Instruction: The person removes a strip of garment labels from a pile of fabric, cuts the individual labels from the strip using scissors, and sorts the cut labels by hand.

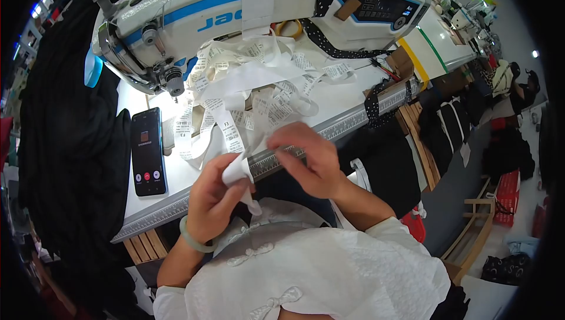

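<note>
My left hand point(216, 195) is closed around a small white roll of ribbon point(236, 170), held over the table's front edge; a short tail hangs below it. My right hand point(309, 160) is raised just right of the roll, its fingers curved and apart, with nothing visible between them. Behind both hands lies a loose heap of white printed label tape point(226, 128), and one strand runs from it toward the roll.
A white sewing machine point(206, 11) stands behind the tape, its needle area at left. A phone point(148, 152) lies on the left of the table. Black fabric point(70, 131) hangs at far left. Black dotted ribbon point(341, 52) and scissors point(382, 68) are at right.
</note>
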Demonstrator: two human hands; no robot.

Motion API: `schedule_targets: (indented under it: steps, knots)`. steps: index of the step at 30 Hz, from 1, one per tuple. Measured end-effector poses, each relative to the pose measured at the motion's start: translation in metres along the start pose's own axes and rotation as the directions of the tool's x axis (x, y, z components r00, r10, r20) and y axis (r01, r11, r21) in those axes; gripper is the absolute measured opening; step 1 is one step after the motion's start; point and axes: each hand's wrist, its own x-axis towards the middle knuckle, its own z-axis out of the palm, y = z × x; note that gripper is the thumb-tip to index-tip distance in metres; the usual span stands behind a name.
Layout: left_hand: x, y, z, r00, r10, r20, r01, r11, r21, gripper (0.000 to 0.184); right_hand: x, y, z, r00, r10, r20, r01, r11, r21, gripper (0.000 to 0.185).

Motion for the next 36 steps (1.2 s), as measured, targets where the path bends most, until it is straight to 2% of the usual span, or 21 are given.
schedule_targets:
  steps: [3,6,9,10,13,14,18,21,22,25,26,27,28,29,30,31,32,33,34,35,36]
  knots:
    - [-0.021,0.007,-0.008,0.990,0.019,-0.137,-0.018,1.000,0.011,0.032,0.010,0.018,-0.020,0.992,0.003,-0.122,-0.038,0.958,-0.284,0.043]
    - [-0.058,0.003,-0.030,0.978,0.016,-0.210,-0.012,1.000,0.023,0.032,0.036,0.022,-0.034,1.000,-0.003,-0.017,-0.006,0.826,-0.564,0.059]
    - [-0.097,0.001,-0.044,0.962,-0.065,-0.264,0.064,0.998,-0.013,0.036,0.047,0.036,-0.036,0.997,0.051,0.052,-0.008,0.785,-0.619,0.069]
    - [-0.112,-0.001,-0.051,0.957,-0.114,-0.267,0.114,0.993,-0.015,0.038,0.048,0.040,-0.034,0.999,0.036,0.010,-0.020,0.741,-0.671,0.065]
    - [-0.152,-0.009,-0.071,0.923,-0.271,-0.273,0.285,0.958,0.012,0.047,0.048,0.062,-0.044,0.996,0.059,0.069,0.010,0.682,-0.731,0.059]
    - [-0.165,-0.016,-0.079,0.890,-0.360,-0.278,0.375,0.927,-0.002,0.042,0.050,0.066,-0.044,1.000,0.025,0.020,-0.003,0.705,-0.709,0.045]
    - [-0.257,-0.093,-0.149,0.703,-0.609,-0.368,0.631,0.772,-0.071,0.025,0.063,0.069,-0.045,0.998,-0.056,-0.011,0.030,0.686,-0.727,0.027]
    - [-0.304,-0.120,-0.167,0.530,-0.664,-0.528,0.731,0.673,-0.113,0.018,0.069,0.074,-0.045,0.996,-0.086,0.015,0.068,0.652,-0.755,0.025]
    - [-0.323,-0.135,-0.177,0.518,-0.667,-0.536,0.741,0.663,-0.108,0.019,0.070,0.076,-0.046,0.995,-0.097,0.012,0.072,0.638,-0.766,0.024]
    - [-0.332,-0.133,-0.173,0.318,-0.746,-0.584,0.924,0.383,0.014,0.022,0.070,0.080,-0.047,0.996,-0.089,-0.001,0.055,0.620,-0.782,0.024]
    - [-0.340,-0.143,-0.174,0.245,-0.759,-0.603,0.966,0.246,0.083,0.021,0.070,0.081,-0.047,0.997,-0.078,0.001,0.049,0.612,-0.789,0.023]
    - [-0.347,-0.157,-0.179,0.397,-0.688,-0.608,0.904,0.177,0.389,0.022,0.071,0.081,-0.047,0.998,-0.069,0.008,0.048,0.611,-0.790,0.023]
    - [-0.355,-0.169,-0.186,0.543,-0.626,-0.559,0.753,0.068,0.655,0.023,0.071,0.081,-0.046,0.998,-0.058,0.010,0.043,0.609,-0.792,0.023]
    - [-0.362,-0.174,-0.191,0.669,-0.585,-0.459,0.525,-0.066,0.849,0.026,0.070,0.081,-0.044,0.999,-0.043,0.009,0.033,0.606,-0.795,0.023]
    - [-0.329,-0.159,-0.172,0.562,-0.514,-0.648,0.747,-0.022,0.665,0.031,0.070,0.082,-0.043,1.000,-0.015,0.018,0.023,0.604,-0.797,0.023]
    - [-0.298,-0.141,-0.155,0.755,-0.238,-0.611,0.651,0.159,0.742,0.029,0.071,0.081,-0.041,0.999,-0.025,0.025,0.035,0.621,-0.783,0.023]
    - [-0.258,-0.116,-0.137,0.811,-0.089,-0.577,0.569,0.345,0.747,0.025,0.073,0.080,-0.038,0.999,-0.030,0.031,0.043,0.634,-0.772,0.023]
    - [-0.228,-0.097,-0.124,0.869,0.104,-0.485,0.376,0.500,0.780,0.023,0.075,0.079,-0.037,0.999,-0.034,0.036,0.050,0.641,-0.766,0.023]
    - [-0.191,-0.068,-0.101,0.868,0.273,-0.415,0.203,0.566,0.799,0.023,0.078,0.081,-0.036,0.998,-0.041,0.044,0.060,0.658,-0.751,0.023]
    - [-0.163,-0.046,-0.083,0.852,0.430,-0.299,0.013,0.552,0.833,0.027,0.083,0.084,-0.033,0.998,-0.052,0.037,0.063,0.689,-0.722,0.022]
    - [-0.141,-0.026,-0.071,0.844,0.503,-0.185,-0.149,0.551,0.821,0.028,0.089,0.080,-0.028,0.999,-0.022,0.032,0.038,0.710,-0.703,0.025]
